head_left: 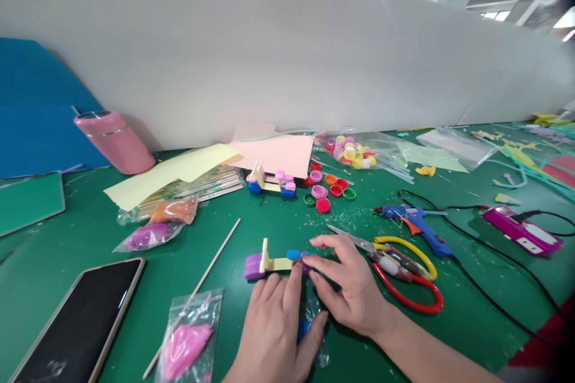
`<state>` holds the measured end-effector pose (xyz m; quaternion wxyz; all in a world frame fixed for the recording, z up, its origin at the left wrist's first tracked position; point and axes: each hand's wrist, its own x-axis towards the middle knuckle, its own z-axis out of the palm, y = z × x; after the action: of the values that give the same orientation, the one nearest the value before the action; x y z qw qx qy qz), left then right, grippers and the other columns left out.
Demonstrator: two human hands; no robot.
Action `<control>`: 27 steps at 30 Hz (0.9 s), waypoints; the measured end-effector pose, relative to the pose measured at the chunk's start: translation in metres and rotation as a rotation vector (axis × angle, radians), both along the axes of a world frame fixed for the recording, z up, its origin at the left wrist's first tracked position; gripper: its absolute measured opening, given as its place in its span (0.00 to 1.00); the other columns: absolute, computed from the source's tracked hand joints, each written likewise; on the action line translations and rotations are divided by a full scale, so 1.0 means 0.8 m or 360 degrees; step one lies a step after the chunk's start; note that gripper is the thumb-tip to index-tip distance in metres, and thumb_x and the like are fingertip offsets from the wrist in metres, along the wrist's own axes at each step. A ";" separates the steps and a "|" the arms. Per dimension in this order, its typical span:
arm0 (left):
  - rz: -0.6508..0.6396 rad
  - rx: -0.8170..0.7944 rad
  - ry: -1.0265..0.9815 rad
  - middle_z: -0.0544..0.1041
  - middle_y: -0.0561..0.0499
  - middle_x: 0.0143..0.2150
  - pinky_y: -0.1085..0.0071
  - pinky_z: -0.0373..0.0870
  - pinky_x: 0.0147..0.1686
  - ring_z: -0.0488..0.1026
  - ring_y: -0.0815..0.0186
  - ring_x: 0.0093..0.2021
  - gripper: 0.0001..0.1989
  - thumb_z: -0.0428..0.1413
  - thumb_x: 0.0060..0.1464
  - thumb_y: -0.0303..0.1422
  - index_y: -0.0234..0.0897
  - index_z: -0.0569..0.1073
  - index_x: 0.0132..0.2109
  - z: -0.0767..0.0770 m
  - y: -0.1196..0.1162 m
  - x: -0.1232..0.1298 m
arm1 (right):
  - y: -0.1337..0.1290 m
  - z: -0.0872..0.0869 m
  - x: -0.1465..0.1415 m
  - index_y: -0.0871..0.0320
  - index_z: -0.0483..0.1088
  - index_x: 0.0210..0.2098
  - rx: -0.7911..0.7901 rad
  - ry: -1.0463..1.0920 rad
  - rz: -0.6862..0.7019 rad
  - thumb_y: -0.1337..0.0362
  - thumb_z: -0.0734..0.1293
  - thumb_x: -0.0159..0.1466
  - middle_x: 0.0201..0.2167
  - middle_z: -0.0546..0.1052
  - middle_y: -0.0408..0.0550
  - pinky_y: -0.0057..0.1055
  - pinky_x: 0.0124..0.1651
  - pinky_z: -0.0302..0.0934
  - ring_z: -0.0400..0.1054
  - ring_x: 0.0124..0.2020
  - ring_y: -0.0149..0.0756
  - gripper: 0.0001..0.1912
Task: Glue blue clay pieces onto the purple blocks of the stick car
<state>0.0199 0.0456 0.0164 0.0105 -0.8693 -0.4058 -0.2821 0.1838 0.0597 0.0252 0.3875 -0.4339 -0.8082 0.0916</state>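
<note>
A small toy car [281, 264] with purple wheels, a pale yellow strip body and an upright yellow post lies on the green table. Blue clay [293, 254] sits on its right end. My left hand [274, 326] lies in front, its index fingertip pressing at that end and its thumb apart. Curled from the right, my right hand [348, 287] has fingertips on the same end, partly hiding the wheels there. Below my left index finger is a clear bag with blue clay [303, 330], partly covered.
Scissors [399, 272] and a blue glue gun [417, 224] lie right, its cord trailing. Another toy car [271, 184], bottle caps [319, 191] and paper [278, 152] are behind. A phone [81, 323], wooden stick [211, 266] and bag of pink clay [188, 347] lie left.
</note>
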 end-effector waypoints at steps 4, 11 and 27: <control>0.0015 -0.0009 0.0003 0.76 0.40 0.34 0.61 0.70 0.29 0.71 0.58 0.31 0.27 0.52 0.50 0.37 0.24 0.59 0.53 -0.001 -0.001 0.000 | 0.001 -0.001 -0.001 0.60 0.70 0.45 -0.0013 -0.0008 -0.0020 0.70 0.62 0.58 0.47 0.64 0.54 0.37 0.47 0.58 0.60 0.47 0.40 0.15; 0.0039 -0.0032 -0.0014 0.76 0.40 0.33 0.61 0.70 0.30 0.71 0.58 0.31 0.26 0.52 0.49 0.36 0.25 0.60 0.52 0.000 0.000 0.000 | 0.003 -0.002 0.001 0.60 0.70 0.45 -0.0027 -0.0004 -0.0078 0.69 0.62 0.59 0.47 0.65 0.54 0.39 0.48 0.59 0.61 0.47 0.41 0.15; 0.0008 -0.0043 -0.0031 0.74 0.43 0.30 0.62 0.68 0.30 0.69 0.60 0.30 0.26 0.52 0.51 0.34 0.24 0.58 0.54 0.007 -0.004 -0.004 | 0.011 -0.002 0.018 0.57 0.65 0.48 -0.0039 0.0637 -0.0421 0.68 0.59 0.62 0.42 0.68 0.52 0.35 0.40 0.62 0.65 0.41 0.38 0.15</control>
<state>0.0166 0.0423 0.0221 -0.0045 -0.8655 -0.4119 -0.2851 0.1979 0.0685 0.0238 0.5434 -0.5137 -0.6502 0.1341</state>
